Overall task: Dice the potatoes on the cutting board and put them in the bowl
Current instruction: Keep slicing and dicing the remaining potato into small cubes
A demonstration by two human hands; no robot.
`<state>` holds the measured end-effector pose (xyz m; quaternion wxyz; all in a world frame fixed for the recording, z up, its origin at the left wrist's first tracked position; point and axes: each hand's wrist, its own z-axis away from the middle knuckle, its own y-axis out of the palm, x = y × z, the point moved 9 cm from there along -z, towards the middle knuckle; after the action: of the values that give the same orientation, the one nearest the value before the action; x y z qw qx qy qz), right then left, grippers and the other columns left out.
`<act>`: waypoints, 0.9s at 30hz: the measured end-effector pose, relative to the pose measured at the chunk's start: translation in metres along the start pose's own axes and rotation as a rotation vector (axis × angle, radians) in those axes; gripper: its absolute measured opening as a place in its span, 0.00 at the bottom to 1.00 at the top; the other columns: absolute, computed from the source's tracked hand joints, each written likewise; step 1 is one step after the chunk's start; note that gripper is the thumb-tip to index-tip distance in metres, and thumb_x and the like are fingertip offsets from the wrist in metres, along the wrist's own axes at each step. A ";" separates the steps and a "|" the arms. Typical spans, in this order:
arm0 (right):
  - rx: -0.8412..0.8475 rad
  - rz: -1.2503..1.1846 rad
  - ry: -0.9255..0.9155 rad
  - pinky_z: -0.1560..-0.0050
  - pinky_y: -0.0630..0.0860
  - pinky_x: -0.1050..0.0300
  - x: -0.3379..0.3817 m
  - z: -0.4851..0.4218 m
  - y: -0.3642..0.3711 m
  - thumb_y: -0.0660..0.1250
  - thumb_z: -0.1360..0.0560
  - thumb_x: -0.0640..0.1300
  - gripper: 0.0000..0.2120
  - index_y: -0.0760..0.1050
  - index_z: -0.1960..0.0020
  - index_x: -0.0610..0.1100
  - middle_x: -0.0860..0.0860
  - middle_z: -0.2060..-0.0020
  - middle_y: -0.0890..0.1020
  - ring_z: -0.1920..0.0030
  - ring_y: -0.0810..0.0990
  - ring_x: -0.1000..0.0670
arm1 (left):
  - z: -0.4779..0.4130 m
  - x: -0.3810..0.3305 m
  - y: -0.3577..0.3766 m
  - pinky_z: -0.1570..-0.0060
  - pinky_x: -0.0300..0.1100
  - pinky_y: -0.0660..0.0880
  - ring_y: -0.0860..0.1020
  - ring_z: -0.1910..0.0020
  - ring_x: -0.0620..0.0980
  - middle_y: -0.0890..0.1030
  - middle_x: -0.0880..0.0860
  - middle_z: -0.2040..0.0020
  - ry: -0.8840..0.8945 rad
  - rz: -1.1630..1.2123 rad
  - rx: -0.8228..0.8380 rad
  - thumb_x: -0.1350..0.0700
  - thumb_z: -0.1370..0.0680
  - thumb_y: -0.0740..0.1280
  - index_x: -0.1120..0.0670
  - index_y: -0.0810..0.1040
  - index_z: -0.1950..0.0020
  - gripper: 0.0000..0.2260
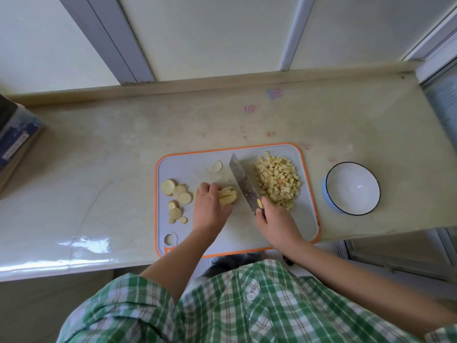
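Observation:
A grey cutting board (306, 219) with an orange rim lies on the counter. My left hand (209, 206) holds a small stack of potato strips (228, 196) with curled fingers. My right hand (277, 224) grips the handle of a wide knife (243, 183), whose blade stands on the board just right of the strips. A heap of diced potato (278, 179) lies at the board's right side. Several round potato slices (178, 196) lie at its left, one more slice (215, 166) further back. An empty white bowl (352, 188) with a dark rim sits right of the board.
The pale counter (111, 157) runs left to right under a window wall. A blue box (14, 142) sits at the counter's far left. The counter ends just right of the bowl. My green checked shirt fills the bottom of the view.

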<state>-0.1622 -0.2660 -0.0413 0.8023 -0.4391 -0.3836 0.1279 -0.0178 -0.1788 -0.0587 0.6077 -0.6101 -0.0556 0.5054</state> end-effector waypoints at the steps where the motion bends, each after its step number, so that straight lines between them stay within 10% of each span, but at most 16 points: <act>1: -0.008 0.000 0.006 0.71 0.61 0.51 -0.002 0.000 -0.002 0.57 0.20 0.43 0.07 0.62 0.56 0.45 0.49 0.73 0.70 0.70 0.72 0.44 | 0.003 0.001 -0.002 0.47 0.42 0.68 0.72 0.46 0.56 0.72 0.57 0.44 -0.026 0.026 -0.033 0.60 0.29 0.70 0.59 0.74 0.40 0.19; 14: 0.053 -0.015 -0.017 0.73 0.59 0.54 0.005 0.002 0.008 0.56 0.19 0.42 0.07 0.62 0.56 0.44 0.49 0.73 0.69 0.73 0.69 0.49 | 0.027 -0.009 0.005 0.42 0.42 0.68 0.73 0.37 0.55 0.75 0.57 0.35 -0.203 0.334 0.017 0.64 0.21 0.57 0.57 0.58 0.23 0.25; 22: 0.005 -0.026 -0.001 0.72 0.61 0.53 0.000 0.003 -0.002 0.57 0.19 0.44 0.08 0.62 0.57 0.45 0.48 0.73 0.71 0.72 0.71 0.48 | 0.021 -0.024 0.008 0.26 0.50 0.57 0.54 0.23 0.58 0.58 0.60 0.23 0.355 -0.127 0.011 0.63 0.22 0.58 0.63 0.61 0.24 0.25; 27: 0.006 -0.045 -0.007 0.72 0.59 0.52 -0.001 0.002 0.000 0.58 0.20 0.43 0.10 0.62 0.58 0.44 0.50 0.74 0.68 0.73 0.69 0.47 | 0.019 -0.006 0.042 0.24 0.49 0.40 0.36 0.23 0.52 0.32 0.54 0.24 0.373 -0.541 0.265 0.48 0.16 0.48 0.58 0.36 0.23 0.29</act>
<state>-0.1648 -0.2657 -0.0411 0.8049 -0.4275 -0.3959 0.1127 -0.0564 -0.1807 -0.0849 0.7930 -0.5710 -0.0372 0.2090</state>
